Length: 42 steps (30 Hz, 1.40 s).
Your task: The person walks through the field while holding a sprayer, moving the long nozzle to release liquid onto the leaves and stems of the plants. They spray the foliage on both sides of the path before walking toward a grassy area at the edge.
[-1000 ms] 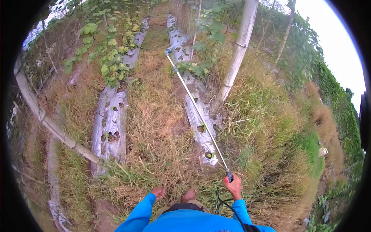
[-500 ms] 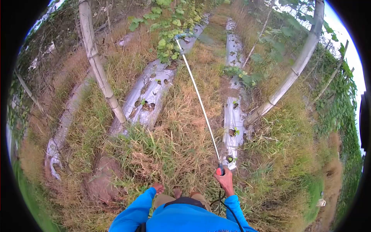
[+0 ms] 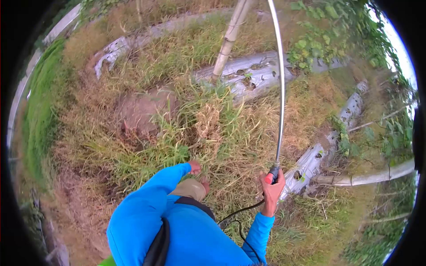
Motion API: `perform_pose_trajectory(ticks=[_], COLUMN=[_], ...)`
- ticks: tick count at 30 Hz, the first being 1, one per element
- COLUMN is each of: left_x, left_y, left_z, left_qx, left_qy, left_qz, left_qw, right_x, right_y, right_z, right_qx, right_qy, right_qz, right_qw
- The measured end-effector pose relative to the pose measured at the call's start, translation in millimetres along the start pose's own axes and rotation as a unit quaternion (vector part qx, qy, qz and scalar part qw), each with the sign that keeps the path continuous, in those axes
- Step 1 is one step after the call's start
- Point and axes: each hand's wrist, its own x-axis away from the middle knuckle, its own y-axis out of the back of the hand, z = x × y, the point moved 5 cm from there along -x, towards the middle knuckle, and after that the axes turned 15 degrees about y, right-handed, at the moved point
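Observation:
My right hand (image 3: 273,188) is wrapped round the black and red handle (image 3: 272,175) of a spray wand. The wand's long metal tube (image 3: 282,88) rises from the handle past the top of the view, so its tip is out of sight. A black hose (image 3: 242,211) hangs from the handle beside my blue sleeve. My left hand (image 3: 194,167) is low in front of my body, above the grass, small and partly hidden by its sleeve; whether its fingers are closed cannot be made out.
Plastic-covered beds with planting holes lie ahead (image 3: 262,75) and at the right (image 3: 313,162). A bamboo post (image 3: 230,40) stands ahead, another pole (image 3: 377,177) at the right. Leafy vines (image 3: 315,46) grow at the upper right. A bare soil mound (image 3: 148,111) is ahead left.
The view has turned left, so the beds and posts appear further right and slanted. The wand's tube now points straight up in view, still in my right hand.

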Motion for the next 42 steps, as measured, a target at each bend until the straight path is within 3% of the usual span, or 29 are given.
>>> perform_pose_trajectory(ticks=[3, 5, 6, 8, 10, 12, 14, 16, 18, 20, 22, 24, 26, 28, 30, 31, 32, 33, 34, 35, 36, 37, 39, 42], left_x=[28.3, 33.8, 38.7, 42.8, 38.5, 32.1, 74.5, 104.9, 98.8, 50.0, 96.3, 149.9, 103.4, 164.9, 191.9, 169.7, 140.1, 253.4, 198.7, 174.5, 212.6, 254.6, 260.1, 271.9], left_y=[-6.3, -18.9, -26.3, -43.6, -63.0, -62.8, -56.9, -44.5, -45.6, -62.0, -48.0, -49.4, -51.8, -21.6, -17.7, -21.5, 0.9, 36.0, 29.7, 44.4, 69.4, 93.3, 139.5, 203.9], left_z=[39.7, 75.7, 94.9, 142.4, 190.7, 236.8, 267.8, 307.9, 360.7, 446.5, 478.8, 505.9, 576.8, 600.9, 647.7, 695.3, 742.4, 691.1, 755.8, 791.9, 775.3, 755.6, 777.8, 783.5], left_qx=[0.054, 0.072, 0.081, 0.108, 0.134, 0.247, 0.318, 0.244, 0.280, 0.338, 0.212, 0.479, 0.504, 0.272, 0.295, 0.386, 0.170, 0.373, 0.455, 0.297, 0.469, 0.632, 0.657, 0.691], left_qy=[-0.066, -0.073, -0.076, -0.058, -0.049, -0.057, -0.069, -0.041, 0.007, 0.130, 0.012, 0.104, 0.070, 0.179, 0.223, 0.183, 0.166, 0.241, 0.139, 0.038, 0.099, 0.151, 0.089, -0.009], left_qz=[-0.038, -0.035, -0.029, -0.024, -0.022, -0.030, -0.024, -0.086, -0.067, 0.002, -0.133, -0.062, -0.178, -0.384, -0.451, -0.363, -0.245, -0.209, -0.221, -0.283, -0.240, -0.224, -0.234, -0.236], left_qw=[0.996, 0.994, 0.993, 0.992, 0.990, 0.967, 0.945, 0.965, 0.958, 0.932, 0.968, 0.869, 0.842, 0.864, 0.812, 0.828, 0.940, 0.871, 0.851, 0.911, 0.844, 0.726, 0.711, 0.684], right_x=[55.9, 89.4, 103.0, 124.3, 151.3, 175.4, 198.7, 218.5, 233.4, 245.8, 261.0, 275.8, 287.4, 294.6, 296.6, 293.9, 283.7, 280.1, 273.2, 265.0, 254.7, 245.9, 231.1, 208.9], right_y=[-21.8, -24.4, -29.7, -42.8, -51.3, -68.9, -83.7, -102.1, -124.6, -140.3, -158.9, -180.8, -208.6, -238.1, -283.2, -307.8, -367.7, -396.9, -426.7, -455.2, -482.4, -506.6, -544.1, -581.3], right_z=[-15.2, -17.6, -5.2, 41.8, 66.8, 93.9, 112.2, 127.4, 137.7, 143.1, 152.1, 164.3, 170.0, 185.6, 205.0, 228.4, 265.4, 282.6, 302.4, 326.0, 354.0, 386.0, 449.1, 528.6], right_qx=[-0.044, -0.093, -0.090, -0.297, -0.306, -0.321, -0.314, -0.380, -0.432, -0.390, -0.350, -0.313, -0.313, -0.301, -0.300, -0.299, -0.317, -0.337, -0.359, -0.382, -0.391, -0.432, -0.511, -0.522], right_qy=[-0.017, -0.064, -0.067, -0.034, -0.042, -0.009, -0.002, -0.020, -0.034, -0.090, -0.068, -0.052, -0.071, -0.097, -0.108, -0.120, -0.088, -0.086, -0.079, -0.060, -0.046, -0.031, -0.008, 0.078], right_qz=[0.053, 0.015, 0.036, 0.098, 0.148, 0.260, 0.292, 0.297, 0.292, 0.302, 0.328, 0.368, 0.408, 0.421, 0.428, 0.437, 0.431, 0.419, 0.405, 0.409, 0.398, 0.389, 0.388, 0.386], right_qw=[0.997, 0.994, 0.993, 0.949, 0.939, 0.911, 0.903, 0.876, 0.853, 0.865, 0.875, 0.874, 0.855, 0.850, 0.845, 0.840, 0.840, 0.839, 0.837, 0.827, 0.829, 0.813, 0.767, 0.757])
